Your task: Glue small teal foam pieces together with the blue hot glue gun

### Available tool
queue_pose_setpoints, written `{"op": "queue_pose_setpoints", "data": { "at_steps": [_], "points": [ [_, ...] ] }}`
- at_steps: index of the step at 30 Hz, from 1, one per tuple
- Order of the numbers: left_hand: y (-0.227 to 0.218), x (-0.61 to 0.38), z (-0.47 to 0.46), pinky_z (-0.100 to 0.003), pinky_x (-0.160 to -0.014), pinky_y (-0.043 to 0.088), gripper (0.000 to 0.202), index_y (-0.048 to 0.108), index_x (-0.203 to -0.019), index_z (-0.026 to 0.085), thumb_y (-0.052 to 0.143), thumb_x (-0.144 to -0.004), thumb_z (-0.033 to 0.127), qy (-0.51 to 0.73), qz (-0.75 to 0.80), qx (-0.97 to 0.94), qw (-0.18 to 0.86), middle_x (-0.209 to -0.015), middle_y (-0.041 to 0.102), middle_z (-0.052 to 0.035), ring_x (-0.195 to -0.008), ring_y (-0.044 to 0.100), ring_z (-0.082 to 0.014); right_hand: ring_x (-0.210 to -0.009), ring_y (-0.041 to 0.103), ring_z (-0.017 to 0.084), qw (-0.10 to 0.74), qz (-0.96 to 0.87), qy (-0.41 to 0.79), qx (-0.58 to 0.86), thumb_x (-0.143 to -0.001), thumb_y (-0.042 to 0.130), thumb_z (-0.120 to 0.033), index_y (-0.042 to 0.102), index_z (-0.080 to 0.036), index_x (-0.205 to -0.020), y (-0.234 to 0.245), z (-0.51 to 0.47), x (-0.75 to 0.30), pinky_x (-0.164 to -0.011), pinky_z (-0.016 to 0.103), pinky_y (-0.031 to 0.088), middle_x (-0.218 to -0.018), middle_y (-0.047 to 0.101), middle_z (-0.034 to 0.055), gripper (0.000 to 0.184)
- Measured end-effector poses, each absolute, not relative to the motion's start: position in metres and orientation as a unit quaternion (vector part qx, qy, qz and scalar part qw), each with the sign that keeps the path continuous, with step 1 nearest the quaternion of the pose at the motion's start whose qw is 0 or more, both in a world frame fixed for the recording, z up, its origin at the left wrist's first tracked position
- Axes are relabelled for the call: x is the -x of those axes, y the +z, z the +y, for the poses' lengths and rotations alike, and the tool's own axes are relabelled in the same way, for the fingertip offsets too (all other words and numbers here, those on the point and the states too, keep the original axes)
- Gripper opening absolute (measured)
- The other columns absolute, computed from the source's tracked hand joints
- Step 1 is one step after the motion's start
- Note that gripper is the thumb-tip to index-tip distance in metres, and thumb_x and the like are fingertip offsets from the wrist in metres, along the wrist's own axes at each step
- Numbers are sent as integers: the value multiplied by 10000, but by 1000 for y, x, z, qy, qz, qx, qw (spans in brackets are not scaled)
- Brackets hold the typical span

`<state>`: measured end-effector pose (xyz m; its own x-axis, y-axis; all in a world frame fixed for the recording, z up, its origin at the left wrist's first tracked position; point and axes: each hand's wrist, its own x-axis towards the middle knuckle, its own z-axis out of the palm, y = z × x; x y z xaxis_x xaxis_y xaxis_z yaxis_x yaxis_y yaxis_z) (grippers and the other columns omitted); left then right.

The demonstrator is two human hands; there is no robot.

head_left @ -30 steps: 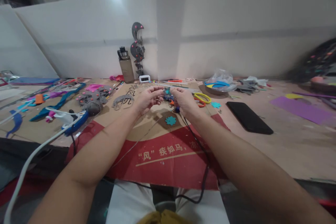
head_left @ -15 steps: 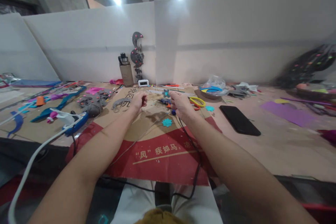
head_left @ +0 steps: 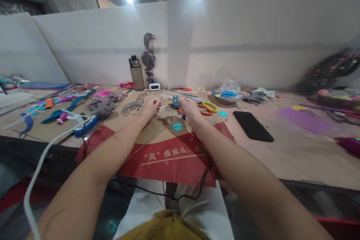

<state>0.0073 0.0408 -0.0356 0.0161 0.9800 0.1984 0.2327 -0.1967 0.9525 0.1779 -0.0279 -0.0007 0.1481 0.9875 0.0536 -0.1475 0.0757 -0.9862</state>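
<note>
Both my arms reach far out over a flattened red and brown cardboard sheet (head_left: 168, 157). My left hand (head_left: 151, 107) is curled with its fingers closed; what it holds is too small to make out. My right hand (head_left: 189, 108) is closed on a small multicoloured piece with blue and orange parts (head_left: 176, 104), held between the two hands. A teal flower cutout (head_left: 177, 126) lies on the cardboard just below my right wrist. A black cable (head_left: 203, 165) runs from under my right hand back toward my lap.
Yellow and orange scissors (head_left: 208, 107) and a black phone (head_left: 252, 126) lie to the right. A blue-and-white glue gun (head_left: 84, 124) with white cord, foam cutouts (head_left: 64, 101), a bottle (head_left: 137, 73) and a grey foam ornament (head_left: 148, 57) stand left and back. Purple sheet (head_left: 305, 120) far right.
My hands drew apart, the left closing into a curl, then both sank lower toward the cardboard. The camera tilted up, showing more ceiling.
</note>
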Motion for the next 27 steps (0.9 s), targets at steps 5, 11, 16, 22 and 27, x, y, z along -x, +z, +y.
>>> {"op": "queue_pose_setpoints", "data": {
  "at_steps": [5,11,16,22,27],
  "points": [
    [-34,-5,39,-191,-453,341,65,506,-682,172,532,-741,176,510,502,-590,374,-578,538,29,-437,428,-67,-399,197,52,605,-432,466,480,-701,582,-289,440,-207,-612,-6,-28,-172,-380,205,143,-444,260,-103,186],
    [-28,-3,32,-190,-427,302,89,485,-620,183,501,-694,230,537,422,-582,440,-526,507,31,-414,406,-71,-398,190,45,598,-455,462,472,-706,585,-291,412,-207,-575,-6,-30,-172,-391,208,139,-458,262,-97,233],
    [-25,-10,25,-189,-396,242,224,439,-583,189,474,-766,313,525,405,-571,483,-484,472,34,-374,356,-64,-398,188,41,597,-463,465,461,-700,593,-305,412,-204,-576,-1,-34,-172,-391,209,134,-468,265,-99,242],
    [-14,-18,13,-202,-463,327,236,587,-704,157,579,-798,373,525,332,-610,493,-637,606,-7,-470,442,-65,-402,201,39,602,-458,470,455,-676,612,-327,451,-198,-612,1,-37,-170,-382,202,135,-477,293,-102,216],
    [-1,-16,6,-200,-564,393,163,670,-804,144,650,-749,296,550,305,-590,506,-814,675,-36,-576,498,-60,-407,212,41,604,-450,468,462,-665,619,-332,502,-191,-669,4,-42,-169,-380,205,131,-507,336,-97,183]
  ]
}}
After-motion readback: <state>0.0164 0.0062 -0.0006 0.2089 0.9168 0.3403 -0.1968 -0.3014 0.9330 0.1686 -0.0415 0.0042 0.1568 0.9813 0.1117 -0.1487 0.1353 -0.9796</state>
